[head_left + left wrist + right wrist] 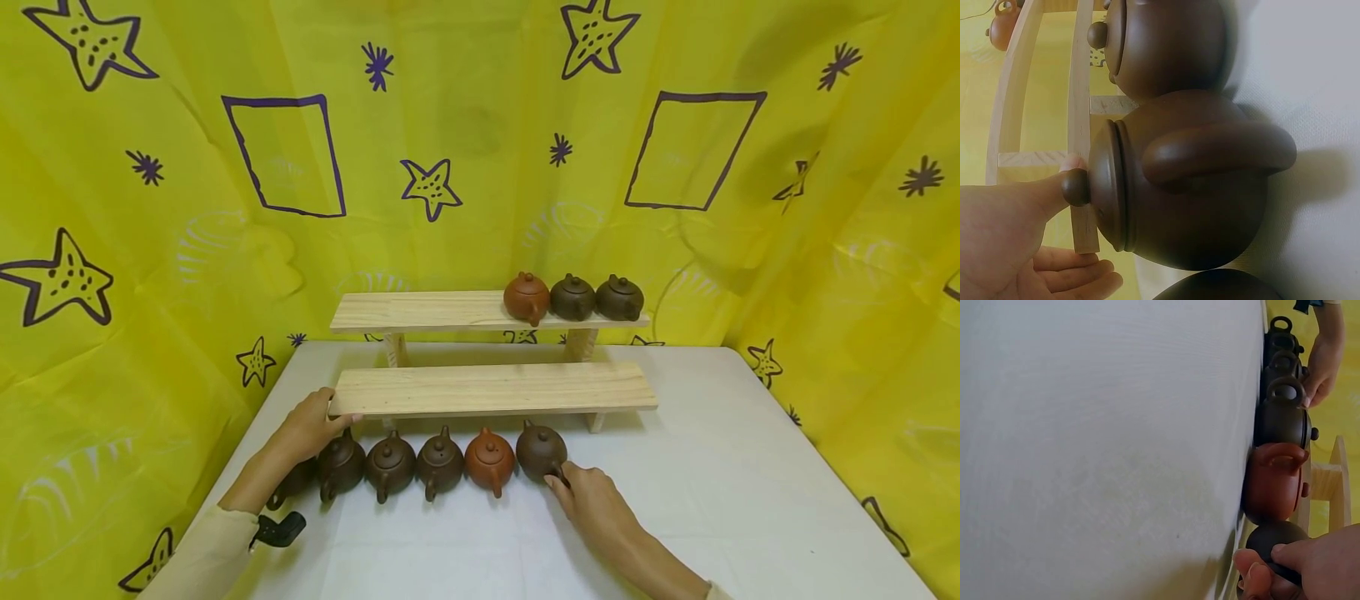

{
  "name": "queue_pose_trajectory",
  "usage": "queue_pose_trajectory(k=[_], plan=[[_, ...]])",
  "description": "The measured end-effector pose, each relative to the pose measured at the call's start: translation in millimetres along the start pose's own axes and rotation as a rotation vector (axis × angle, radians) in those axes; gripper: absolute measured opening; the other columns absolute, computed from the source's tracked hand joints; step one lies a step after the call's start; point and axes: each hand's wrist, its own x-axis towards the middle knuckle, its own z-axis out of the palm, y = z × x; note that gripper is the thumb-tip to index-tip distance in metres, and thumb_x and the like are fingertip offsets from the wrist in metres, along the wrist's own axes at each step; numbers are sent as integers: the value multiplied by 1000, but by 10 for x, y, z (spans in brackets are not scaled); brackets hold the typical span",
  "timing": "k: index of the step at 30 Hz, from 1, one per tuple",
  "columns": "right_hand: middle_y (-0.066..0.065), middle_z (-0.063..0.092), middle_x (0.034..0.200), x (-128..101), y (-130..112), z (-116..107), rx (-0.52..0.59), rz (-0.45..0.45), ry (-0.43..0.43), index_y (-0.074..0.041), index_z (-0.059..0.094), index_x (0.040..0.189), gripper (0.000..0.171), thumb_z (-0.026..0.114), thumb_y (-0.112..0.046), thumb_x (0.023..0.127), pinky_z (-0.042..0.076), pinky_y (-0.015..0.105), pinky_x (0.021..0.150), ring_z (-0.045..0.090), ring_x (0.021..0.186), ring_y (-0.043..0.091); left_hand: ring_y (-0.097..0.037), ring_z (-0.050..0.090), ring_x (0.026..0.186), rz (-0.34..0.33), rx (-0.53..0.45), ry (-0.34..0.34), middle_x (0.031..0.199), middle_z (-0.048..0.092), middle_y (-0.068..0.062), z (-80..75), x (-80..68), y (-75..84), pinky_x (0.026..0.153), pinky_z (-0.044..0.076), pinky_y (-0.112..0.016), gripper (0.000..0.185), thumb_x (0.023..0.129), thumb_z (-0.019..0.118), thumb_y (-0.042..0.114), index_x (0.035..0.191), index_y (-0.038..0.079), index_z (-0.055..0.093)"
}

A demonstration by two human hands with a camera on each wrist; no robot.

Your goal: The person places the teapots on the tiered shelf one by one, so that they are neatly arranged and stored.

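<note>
A person works at a white table [750, 467] before a yellow curtain printed with purple stars [150, 208], where a two-tier bare pine display shelf [495, 388] stands near the back edge. Three small round clay teapots already sit together at the right end of the upper plank [420, 311]: a reddish-brown one [527, 297] and two dark olive-brown ones [573, 297] [619, 298]. The lower plank carries nothing. Six more pots wait in a row on the tabletop just in front of the shelf, so the shelving appears roughly a third done, with most of the work still ahead. The right hand [592, 498] pinches the loop handle of the dark brown clay teapot at the right end of the row [541, 451], fingers curled round it as the right wrist view confirms; that pot still rests on the table beside a terracotta-orange teapot [490, 458]. The left hand [309, 427] rests at the left end of the lower plank, thumb laid along the wood and fingers loosely straight, gripping no pot; the left wrist view shows the thumb beside the lid knob of a dark brown teapot near the row's left end [1179, 181]. A sixth pot [294, 482] lies half hidden under the left forearm.
</note>
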Motion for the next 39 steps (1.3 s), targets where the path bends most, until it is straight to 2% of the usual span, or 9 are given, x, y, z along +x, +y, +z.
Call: queue_pose_trajectory(k=[13, 23, 31, 39], plan=[[-8, 42, 57, 40, -91, -104, -20, -26, 12, -13, 51, 71, 37, 72, -14, 101, 30, 18, 44, 37, 48, 4, -56, 56, 124, 5, 2, 1, 136, 53, -45, 5, -5, -2, 101, 47, -64, 75, 103, 70, 32, 141, -25, 39], [-8, 47, 58, 93, -175, -238, 18, -57, -22, -11, 53, 75, 32, 67, -11, 104, 31, 15, 42, 37, 45, 0, -54, 57, 122, 0, -4, 2, 135, 53, -44, -5, -4, -7, 101, 47, -63, 74, 103, 70, 33, 141, -24, 40], [-10, 51, 58, 227, -311, -336, 17, -31, 3, -14, 54, 73, 34, 67, -14, 105, 33, 21, 45, 43, 47, 3, -54, 57, 122, 1, -8, -1, 136, 53, -44, -4, -5, -14, 101, 47, -63, 75, 103, 70, 33, 141, -24, 40], [-8, 56, 56, 423, -448, -400, 24, -114, 40, -13, 55, 72, 35, 67, -14, 105, 36, 21, 44, 48, 47, 2, -55, 56, 125, -1, -8, 0, 137, 52, -45, 3, 3, -9, 102, 47, -64, 76, 103, 70, 33, 142, -24, 39]])
